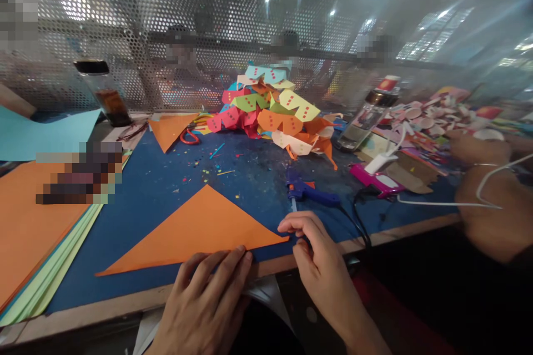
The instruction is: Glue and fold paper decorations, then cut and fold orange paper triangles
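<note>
A sheet of orange paper (195,227), folded into a large triangle, lies on the blue tabletop with its long edge toward me. My left hand (210,294) rests on that near edge, fingers stretched out flat, pressing the paper down. My right hand (314,260) hovers by the triangle's right corner, its fingers bent and the thumb apart from them. Nothing shows between them; whether a fingertip touches the corner I cannot tell. Just beyond my right hand lies a blue glue gun (312,191), its nozzle pointing left.
A heap of folded paper shapes (266,105) stands at the back. Stacked coloured sheets (41,222) lie left, red-handled scissors (189,137) behind. Bottles (106,94) stand at both sides. A pink power strip (377,180) with cables sits right, near another person's arm (487,199).
</note>
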